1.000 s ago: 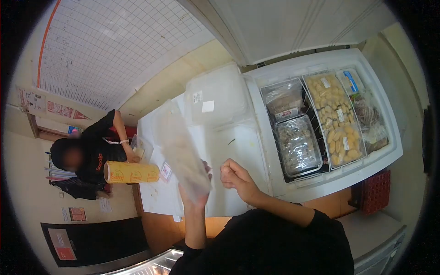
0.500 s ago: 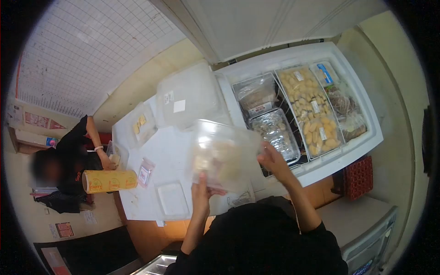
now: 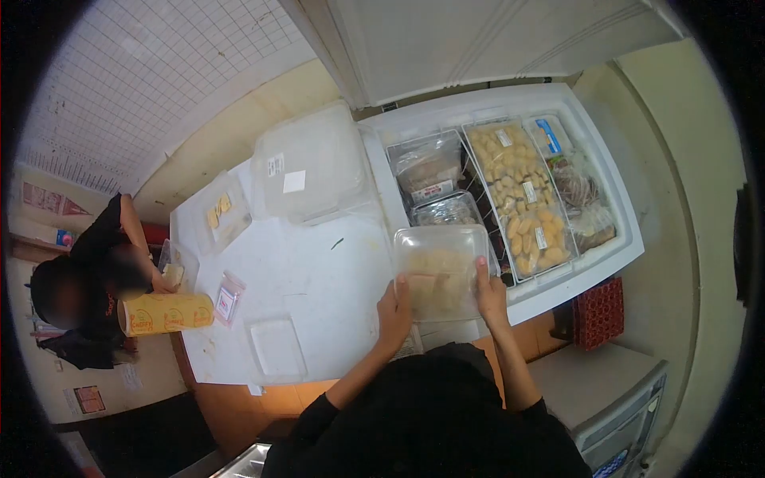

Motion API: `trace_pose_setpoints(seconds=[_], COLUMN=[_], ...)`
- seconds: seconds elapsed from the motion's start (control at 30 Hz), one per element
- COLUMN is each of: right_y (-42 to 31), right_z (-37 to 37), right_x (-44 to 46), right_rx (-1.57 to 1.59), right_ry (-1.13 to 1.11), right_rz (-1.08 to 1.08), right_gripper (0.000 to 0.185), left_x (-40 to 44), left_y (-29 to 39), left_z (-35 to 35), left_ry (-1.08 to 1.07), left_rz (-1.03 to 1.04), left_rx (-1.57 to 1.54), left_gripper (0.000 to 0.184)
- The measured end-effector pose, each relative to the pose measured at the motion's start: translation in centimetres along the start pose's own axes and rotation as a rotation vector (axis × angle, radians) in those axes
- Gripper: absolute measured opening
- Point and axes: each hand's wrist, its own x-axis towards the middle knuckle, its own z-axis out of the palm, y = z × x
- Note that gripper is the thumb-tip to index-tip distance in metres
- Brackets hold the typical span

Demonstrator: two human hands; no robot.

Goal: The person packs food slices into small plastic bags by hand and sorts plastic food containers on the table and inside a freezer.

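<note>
A clear plastic food container point(image 3: 440, 239) with pale yellowish pieces inside is between my two hands, near the front corner of the freezer. My left hand point(image 3: 394, 313) grips its left side, the thumb lying on top. On the right edge, my right hand point(image 3: 490, 295) holds it with the thumb up. Behind the container, the open chest freezer point(image 3: 612, 195) has wire baskets with bags of pale rounded pieces point(image 3: 522, 191), a wrapped package point(image 3: 430, 169) and a foil-like tray point(image 3: 445, 210), partly hidden by the container.
On the white table point(image 3: 319, 295) are large stacked plastic bins point(image 3: 315, 159), a small container point(image 3: 219, 215), a flat lid point(image 3: 276, 349), a labelled packet point(image 3: 229, 299) and a yellow roll point(image 3: 167, 314). A co-worker point(image 3: 111, 271) stands at its left end.
The container has moved right, from above the table to the freezer's near corner, and is now level. My right hand has come to its right edge. The view has shifted slightly.
</note>
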Motion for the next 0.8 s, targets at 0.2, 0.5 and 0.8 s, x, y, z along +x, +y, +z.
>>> trace_pose_setpoints(seconds=[0.2, 0.5, 0.8], right_y=[-0.9, 3.0, 11.5], right_z=[-0.5, -3.7, 1.1], right_x=[-0.2, 7.9, 12.9], right_rx=[0.036, -0.22, -0.45], right_ry=[0.02, 0.231, 0.149], right_rz=[0.019, -0.259, -0.225], right_gripper=[0.091, 0.08, 0.082], left_x=[1.0, 0.5, -1.5], left_y=[-0.4, -1.6, -2.8], left_z=[-0.1, -0.5, -7.5], left_ry=[-0.089, -0.266, -0.276], left_rz=[-0.063, -0.047, -0.115], left_rx=[0.078, -0.121, -0.122], left_gripper=[0.053, 0.035, 0.036])
